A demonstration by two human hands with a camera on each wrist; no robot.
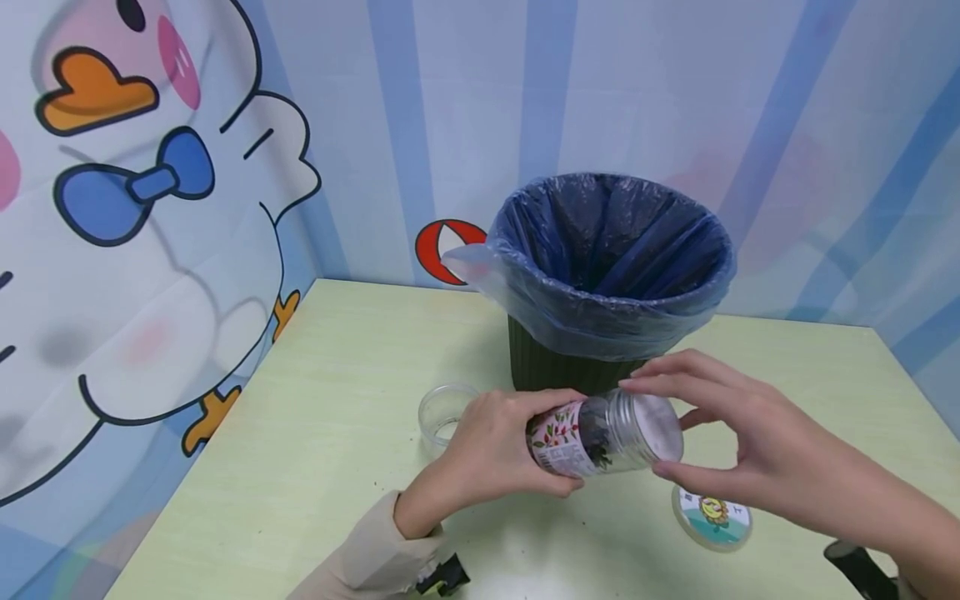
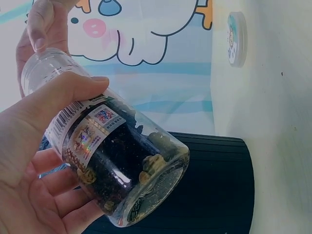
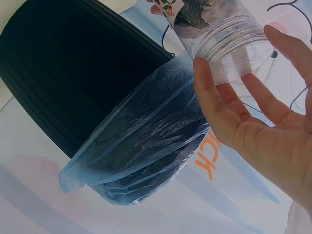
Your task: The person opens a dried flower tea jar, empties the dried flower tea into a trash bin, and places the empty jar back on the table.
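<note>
Jar (image 1: pixel 592 440) with dark contents: hangs above the table (image 1: pixel 300 417), at the near side of the lined bin (image 1: pixel 566 362). Lies lengthwise left to right, with base left and mouth right, the latter apparently tipped up.
Left hand (image 1: pixel 491 437): curls round the body.
Right hand (image 1: pixel 738 425): spans the mouth, pinching the rim between thumb and fingers.
Lid (image 1: pixel 712 517): rests on the table, nearer and farther right.
Step in hand, by judgement: working at the mouth; cannot tell whether sealed.
Next move: seems to call for a steady left grip.
</note>
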